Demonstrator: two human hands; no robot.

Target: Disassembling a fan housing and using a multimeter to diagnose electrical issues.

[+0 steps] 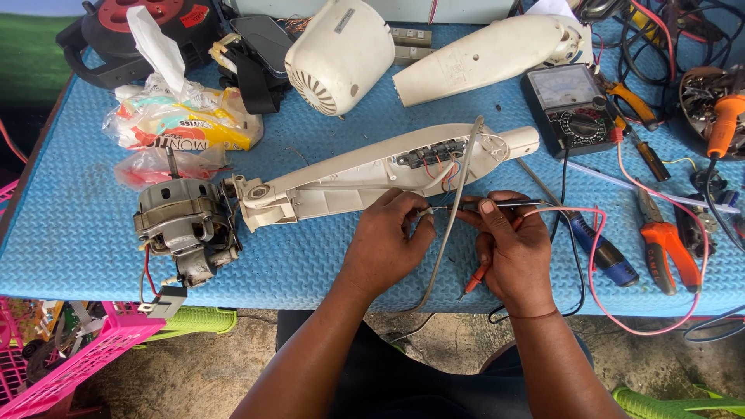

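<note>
My left hand [386, 240] pinches the end of a thin wire next to a grey flat cable [452, 213] that runs over the table's front edge. My right hand [508, 248] grips a slim metal probe [504, 204] with a red lead, its tip meeting the wire at my left fingertips. Just behind both hands lies an open cream fan neck housing [349, 174] showing a row of dark switches and coloured wires. A bare fan motor [182, 229] is joined to the housing's left end.
On the blue foam mat [70, 233]: an analog multimeter [566, 105], orange-handled pliers [667, 248], a blue-handled screwdriver [601, 248], two cream fan covers [341, 54], plastic bags [178, 116], tangled cables at right. Pink crates [85, 353] stand below the left edge.
</note>
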